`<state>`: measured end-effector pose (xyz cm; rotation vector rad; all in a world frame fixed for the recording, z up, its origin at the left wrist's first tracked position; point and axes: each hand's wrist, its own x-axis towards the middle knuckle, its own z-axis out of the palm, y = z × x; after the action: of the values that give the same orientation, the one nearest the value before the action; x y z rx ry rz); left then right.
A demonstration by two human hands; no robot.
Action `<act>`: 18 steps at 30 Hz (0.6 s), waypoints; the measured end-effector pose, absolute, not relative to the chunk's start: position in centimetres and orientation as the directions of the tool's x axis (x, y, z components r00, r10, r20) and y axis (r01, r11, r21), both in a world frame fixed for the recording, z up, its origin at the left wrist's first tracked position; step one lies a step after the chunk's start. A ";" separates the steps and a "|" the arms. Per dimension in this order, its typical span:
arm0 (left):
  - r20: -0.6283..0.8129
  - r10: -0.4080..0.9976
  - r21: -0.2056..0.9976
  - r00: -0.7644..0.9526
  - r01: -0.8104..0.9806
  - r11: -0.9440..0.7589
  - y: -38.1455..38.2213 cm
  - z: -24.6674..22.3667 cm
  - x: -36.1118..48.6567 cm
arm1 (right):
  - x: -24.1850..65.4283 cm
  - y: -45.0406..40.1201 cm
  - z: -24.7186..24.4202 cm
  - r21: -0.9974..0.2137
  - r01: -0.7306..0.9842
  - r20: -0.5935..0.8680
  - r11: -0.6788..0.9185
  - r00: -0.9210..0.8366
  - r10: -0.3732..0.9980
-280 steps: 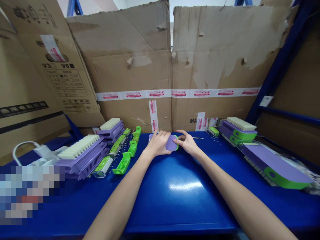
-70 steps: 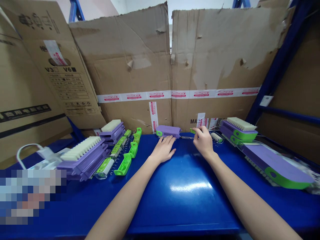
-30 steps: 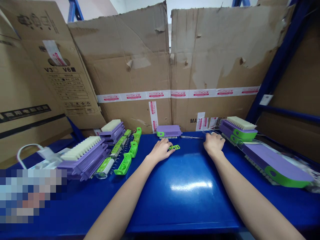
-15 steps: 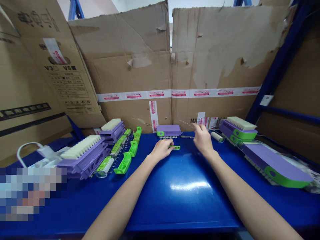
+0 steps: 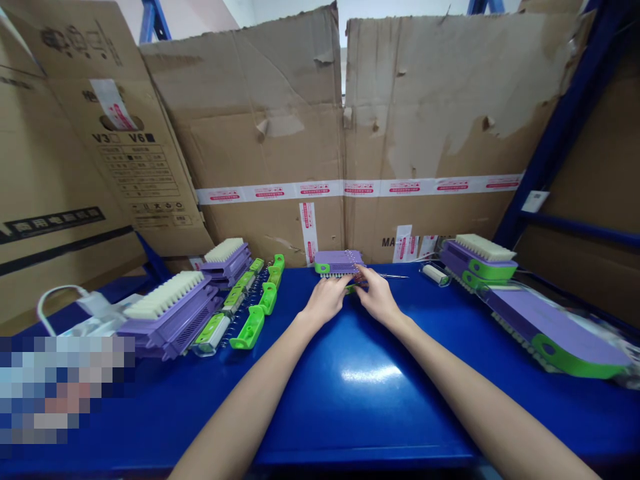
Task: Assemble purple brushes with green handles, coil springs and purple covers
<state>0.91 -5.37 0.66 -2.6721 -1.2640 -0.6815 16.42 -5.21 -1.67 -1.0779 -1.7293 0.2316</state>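
Note:
At the middle of the blue table, my left hand (image 5: 324,301) is closed on a small green plastic part (image 5: 350,289), most of which is hidden behind the fingers. Close beside it, my right hand (image 5: 379,296) pinches a thin metal spring (image 5: 353,259) that stands up above the fingertips. The spring's lower end is hidden, so I cannot tell whether it touches the green part. Just behind both hands lies a purple brush (image 5: 336,259) with a green end, bristles down. A thin metal screwdriver (image 5: 394,276) rests to its right, partly behind my right hand.
Purple brush bodies (image 5: 167,310) with cream bristles are stacked at left, beside rows of green end pieces (image 5: 249,328) and several springs. More purple and green brushes (image 5: 565,327) sit at right, near a small white cylinder (image 5: 436,274). Cardboard (image 5: 270,147) walls the back.
My right hand has moved left with the spring, from beside the brush to close against my left hand. The screwdriver shows more to the right now. My left hand has barely moved.

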 end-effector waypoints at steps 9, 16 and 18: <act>0.383 0.888 0.579 0.256 0.682 -0.446 -4.9 0.5 1.5 | 16.4 -5.5 -0.1 -0.946 -0.062 0.307 0.319 0.151 0.940; 0.248 0.938 0.903 0.241 0.294 -0.314 -4.1 -0.6 2.1 | 16.5 -5.5 -0.1 -0.925 -0.328 0.139 0.193 0.182 0.973; 0.228 0.941 0.929 0.251 0.234 -0.287 -3.9 -0.9 2.2 | 16.4 -5.5 0.0 -0.905 -0.394 0.094 0.158 0.177 0.980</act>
<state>2.23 -3.93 -0.88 -2.9566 -1.8965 -1.8840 16.40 -5.50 0.00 -0.8797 -0.8516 1.1752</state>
